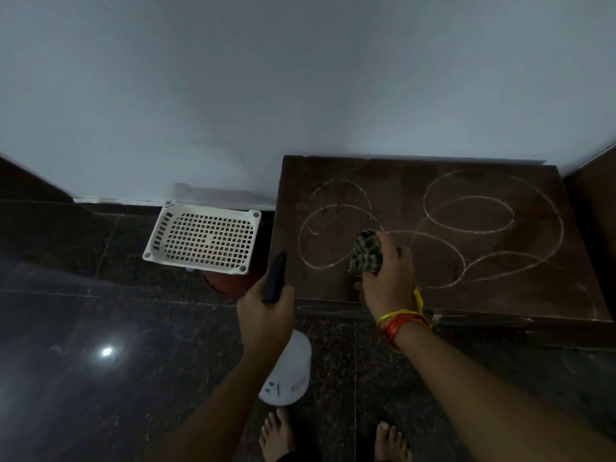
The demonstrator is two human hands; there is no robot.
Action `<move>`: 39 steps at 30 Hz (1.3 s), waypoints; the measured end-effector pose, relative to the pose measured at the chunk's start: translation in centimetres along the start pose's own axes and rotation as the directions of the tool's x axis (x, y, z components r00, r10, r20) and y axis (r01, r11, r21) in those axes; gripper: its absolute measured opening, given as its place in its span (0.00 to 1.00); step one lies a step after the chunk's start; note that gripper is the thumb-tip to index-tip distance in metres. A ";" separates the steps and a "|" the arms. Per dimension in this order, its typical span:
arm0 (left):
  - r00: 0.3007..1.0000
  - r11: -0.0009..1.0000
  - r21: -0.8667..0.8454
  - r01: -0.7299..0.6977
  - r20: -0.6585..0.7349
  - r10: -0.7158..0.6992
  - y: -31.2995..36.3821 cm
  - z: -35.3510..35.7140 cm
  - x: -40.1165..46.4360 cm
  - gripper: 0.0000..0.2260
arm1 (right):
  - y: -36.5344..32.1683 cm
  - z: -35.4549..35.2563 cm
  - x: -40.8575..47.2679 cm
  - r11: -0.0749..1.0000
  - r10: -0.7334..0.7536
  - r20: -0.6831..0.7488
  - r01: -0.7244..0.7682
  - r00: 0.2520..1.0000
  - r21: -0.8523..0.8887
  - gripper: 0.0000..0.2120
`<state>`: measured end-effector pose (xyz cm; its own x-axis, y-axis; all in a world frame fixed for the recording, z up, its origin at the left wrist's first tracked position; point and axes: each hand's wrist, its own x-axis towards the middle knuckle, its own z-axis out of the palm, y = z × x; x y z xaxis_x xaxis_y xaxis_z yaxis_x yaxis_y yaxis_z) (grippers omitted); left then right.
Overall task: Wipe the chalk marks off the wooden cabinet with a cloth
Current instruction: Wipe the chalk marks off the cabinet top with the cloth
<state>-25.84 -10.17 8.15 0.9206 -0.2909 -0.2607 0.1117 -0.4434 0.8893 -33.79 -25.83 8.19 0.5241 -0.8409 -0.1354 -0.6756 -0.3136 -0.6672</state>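
The dark brown wooden cabinet top point(500, 295) stands against the pale wall. White looping chalk marks point(473, 215) cover most of it. My right hand point(388, 278) is shut on a crumpled checked cloth point(366, 251) and presses it on the cabinet near the front, between the left and right loops. My left hand point(266, 305) holds a white spray bottle point(288, 371) by its black trigger head point(275, 278), just left of the cabinet's front left corner, above the floor.
A white perforated plastic basket point(203, 236) sits on a reddish-brown pot point(226, 281) left of the cabinet. The floor is dark polished stone point(83, 311). My bare feet point(278, 435) are at the bottom edge. A dark panel point(596, 195) borders the cabinet on the right.
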 end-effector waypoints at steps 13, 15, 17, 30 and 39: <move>0.998 1.000 -0.012 -0.021 -0.059 0.020 1.4 -0.2 3.1 0.12 | -1.9 2.3 -0.7 1.000 -0.006 -0.015 0.006 1.000 0.008 0.30; 0.998 1.000 -0.023 0.001 -0.064 -0.003 0.8 -0.4 2.9 0.11 | -1.7 2.4 -0.5 1.000 0.001 -0.032 0.000 0.999 0.007 0.30; 0.998 0.999 -0.023 0.041 -0.043 -0.042 0.0 -0.7 2.3 0.10 | -1.5 2.5 -0.4 1.000 0.001 -0.043 -0.001 0.999 -0.002 0.30; 1.000 0.997 0.079 0.001 -0.009 0.000 -2.8 0.4 -2.4 0.13 | 0.0 0.9 -1.5 1.000 -0.012 -0.016 0.012 1.000 0.011 0.30; 0.999 0.999 0.027 -0.040 0.025 0.040 -1.7 2.5 -5.0 0.12 | 2.4 -1.3 -3.9 1.000 0.015 -0.062 -0.014 0.998 0.008 0.31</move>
<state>-31.59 -10.05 6.97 0.9146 -0.3294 -0.2346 0.0643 -0.4543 0.8885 -38.10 -23.89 8.07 0.4809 -0.8711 -0.0997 -0.6791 -0.2981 -0.6708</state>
